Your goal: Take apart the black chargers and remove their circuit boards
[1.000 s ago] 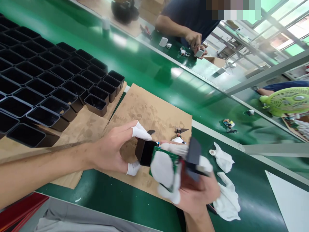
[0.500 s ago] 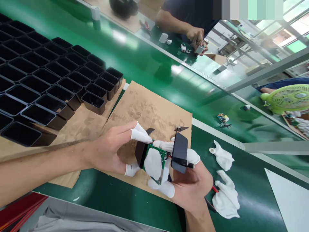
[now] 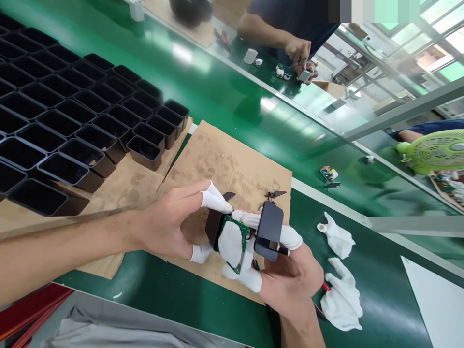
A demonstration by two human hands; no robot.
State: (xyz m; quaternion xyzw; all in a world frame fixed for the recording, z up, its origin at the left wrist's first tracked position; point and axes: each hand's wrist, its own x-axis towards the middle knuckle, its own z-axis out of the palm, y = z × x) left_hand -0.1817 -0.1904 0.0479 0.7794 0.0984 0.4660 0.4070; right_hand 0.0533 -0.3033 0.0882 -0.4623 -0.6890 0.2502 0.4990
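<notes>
My left hand [image 3: 174, 224], with white finger cots on its tips, grips a black plastic case [image 3: 213, 228] from its far and near sides. A green circuit board [image 3: 242, 232] coated with a patch of white putty [image 3: 231, 241] sits partly inside the case's opening. My right hand [image 3: 290, 268], also in finger cots, is closed around the board's outer end. Against its fingers stands a dark end cover [image 3: 270, 229], joined to the board by wires. Part of the board is hidden by the putty and fingers.
Rows of black cases [image 3: 68, 116] stand at left on cardboard. More cardboard [image 3: 224, 159] lies under my hands. White putty lumps [image 3: 340, 295] rest at right, near a white sheet [image 3: 422, 290]. Across the bench a co-worker's hands [image 3: 300, 55] hold a small part; a green fan [image 3: 435, 150] stands right.
The whole view has shifted slightly, moving the scene a little to the right. The circuit board looks slightly deeper in the case; both hands keep their grips.
</notes>
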